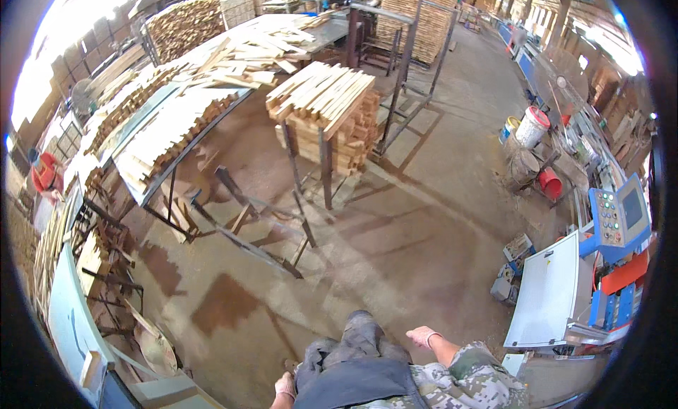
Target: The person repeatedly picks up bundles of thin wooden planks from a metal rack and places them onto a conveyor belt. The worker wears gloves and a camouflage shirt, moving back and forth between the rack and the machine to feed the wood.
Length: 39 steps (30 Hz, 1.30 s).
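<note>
My left hand (pixel 284 385), in a pale glove, hangs low beside my dark apron (pixel 364 384). Its fingers are too small and foreshortened to read, and no object shows in it. On the other side, my right hand (pixel 423 336) is held out from a camouflage sleeve (pixel 473 370), also in a pale glove. Its fingers stretch out loosely with nothing in them, over the concrete floor (pixel 431 282). One dark shoe (pixel 359 317) shows ahead of the apron. Neither hand touches the timber or the machine.
A stack of wooden strips (pixel 332 102) stands ahead by a metal frame (pixel 402 77). Left are benches with loose strips (pixel 240 52) and a person in red (pixel 46 172). Right are a blue control panel (pixel 620 217), white cabinet (pixel 547 296) and buckets (pixel 532 127). Low metal bars (pixel 244 247) cross the floor.
</note>
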Motion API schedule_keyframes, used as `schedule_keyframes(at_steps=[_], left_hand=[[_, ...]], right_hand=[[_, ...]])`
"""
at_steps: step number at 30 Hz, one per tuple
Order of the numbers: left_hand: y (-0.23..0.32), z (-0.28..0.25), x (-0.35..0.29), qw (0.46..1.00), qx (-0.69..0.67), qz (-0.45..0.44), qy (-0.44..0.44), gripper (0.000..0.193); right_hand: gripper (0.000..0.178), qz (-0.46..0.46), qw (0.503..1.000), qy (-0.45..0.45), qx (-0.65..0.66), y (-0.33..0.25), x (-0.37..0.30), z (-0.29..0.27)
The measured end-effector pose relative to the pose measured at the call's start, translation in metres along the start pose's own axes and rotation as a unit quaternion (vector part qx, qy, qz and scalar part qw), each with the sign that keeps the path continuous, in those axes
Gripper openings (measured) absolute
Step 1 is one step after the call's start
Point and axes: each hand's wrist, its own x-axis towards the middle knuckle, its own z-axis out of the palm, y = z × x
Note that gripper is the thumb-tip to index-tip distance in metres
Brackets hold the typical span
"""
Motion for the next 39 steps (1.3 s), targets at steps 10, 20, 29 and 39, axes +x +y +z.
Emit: schedule_keyframes(at_steps=[10, 20, 29, 39], left_hand=[[0.319, -0.12, 0.177, 0.91, -0.382, -0.071, -0.142, 0.018], [0.57, -0.089, 0.283, 0.949, -0.097, 0.048, -0.295, 0.016], [0.784, -0.113, 0.388, 0.937, -0.157, 0.094, -0.299, 0.015], [0.766, -0.181, 0.456, 0.881, -0.388, 0.067, -0.262, 0.02]], right_hand=[[0.027, -0.109, 0.959, 0.133, 0.226, -0.014, 0.054, -0.105], [0.044, 0.059, 0.926, 0.067, 0.366, -0.055, 0.062, -0.168], [0.06, 0.053, 0.925, 0.176, 0.332, -0.104, 0.083, -0.323], [0.053, -0.086, 0.951, 0.195, 0.224, -0.23, 0.175, -0.508]])
